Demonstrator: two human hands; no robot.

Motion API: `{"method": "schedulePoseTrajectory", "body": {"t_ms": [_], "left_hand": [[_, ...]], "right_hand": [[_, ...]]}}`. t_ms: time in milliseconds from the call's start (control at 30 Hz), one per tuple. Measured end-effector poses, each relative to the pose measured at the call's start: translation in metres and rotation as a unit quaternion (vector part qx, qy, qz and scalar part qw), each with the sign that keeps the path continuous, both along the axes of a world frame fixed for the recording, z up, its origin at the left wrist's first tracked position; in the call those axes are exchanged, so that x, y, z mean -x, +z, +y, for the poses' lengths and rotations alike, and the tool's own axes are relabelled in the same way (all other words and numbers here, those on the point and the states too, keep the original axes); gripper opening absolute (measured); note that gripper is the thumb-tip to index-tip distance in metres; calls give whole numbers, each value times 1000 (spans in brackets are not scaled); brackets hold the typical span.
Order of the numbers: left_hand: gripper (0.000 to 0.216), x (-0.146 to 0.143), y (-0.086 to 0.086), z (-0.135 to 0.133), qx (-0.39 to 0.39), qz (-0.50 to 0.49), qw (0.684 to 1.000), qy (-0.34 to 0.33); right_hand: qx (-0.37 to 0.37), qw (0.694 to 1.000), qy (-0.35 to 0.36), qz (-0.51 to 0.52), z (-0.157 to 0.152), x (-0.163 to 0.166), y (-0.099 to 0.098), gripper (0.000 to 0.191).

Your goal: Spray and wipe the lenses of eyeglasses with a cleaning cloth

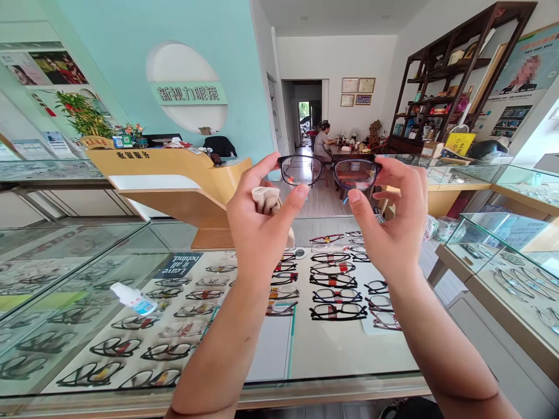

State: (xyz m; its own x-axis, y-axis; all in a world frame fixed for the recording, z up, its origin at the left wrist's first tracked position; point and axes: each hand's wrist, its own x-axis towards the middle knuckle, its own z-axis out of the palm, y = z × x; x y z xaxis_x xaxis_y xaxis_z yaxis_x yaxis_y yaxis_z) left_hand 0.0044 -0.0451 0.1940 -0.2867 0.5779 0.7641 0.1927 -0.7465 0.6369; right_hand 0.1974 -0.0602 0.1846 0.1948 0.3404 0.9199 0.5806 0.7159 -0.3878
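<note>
Raised in front of me is a pair of dark-framed eyeglasses [328, 164], gripped at both outer ends. My left hand [264, 218] pinches the left end of the frame, its thumb near the lower rim. A crumpled beige cloth [266, 199] is tucked in that same hand, with a corner showing below the palm. My right hand [395, 215] closes on the frame's right end, thumb just under the lens. The room shows through both lenses. Below the hands, rows of eyeglasses [338, 297] lie in the glass display case [349, 349].
A white spray bottle [134, 299] lies tilted on the glass at the left. Another glass case [515, 250] stands to the right. Beyond are a wooden reception counter [174, 169], a dark shelf [454, 81], and a person [324, 142] seated at a table.
</note>
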Motion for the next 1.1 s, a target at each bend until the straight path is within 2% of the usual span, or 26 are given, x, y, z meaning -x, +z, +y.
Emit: {"method": "schedulePoseTrajectory", "body": {"t_ms": [100, 300, 433, 600, 700, 800, 900, 1000, 1100], "left_hand": [[63, 0, -5, 13, 19, -2, 999, -41], [63, -4, -10, 24, 6, -1, 998, -65], [61, -7, -10, 22, 10, 0, 997, -78], [65, -9, -9, 20, 13, -5, 997, -81], [67, -13, -9, 15, -27, -11, 999, -36], [71, -19, -10, 9, -93, -18, 994, 45], [71, -25, -12, 4, -123, -16, 985, 116], [71, -27, -14, 3, -132, -9, 981, 145], [72, -26, -15, 4, -147, -10, 979, 143]], "right_hand": [[-39, 998, -42, -14, -5, 5, 1, 49], [-105, 990, -77, -48, -7, 7, -1, 53], [-58, 992, -97, -61, -10, 8, -3, 56], [-32, 996, -59, -52, -13, 8, -3, 60], [-22, 999, -21, -22, -12, 9, -3, 60], [-8, 1000, 22, 7, -7, 8, -3, 57], [31, 997, 66, 13, -2, 5, -4, 51], [54, 993, 101, 20, 0, 2, -4, 46], [55, 993, 103, 16, -3, 1, -3, 49]]}}
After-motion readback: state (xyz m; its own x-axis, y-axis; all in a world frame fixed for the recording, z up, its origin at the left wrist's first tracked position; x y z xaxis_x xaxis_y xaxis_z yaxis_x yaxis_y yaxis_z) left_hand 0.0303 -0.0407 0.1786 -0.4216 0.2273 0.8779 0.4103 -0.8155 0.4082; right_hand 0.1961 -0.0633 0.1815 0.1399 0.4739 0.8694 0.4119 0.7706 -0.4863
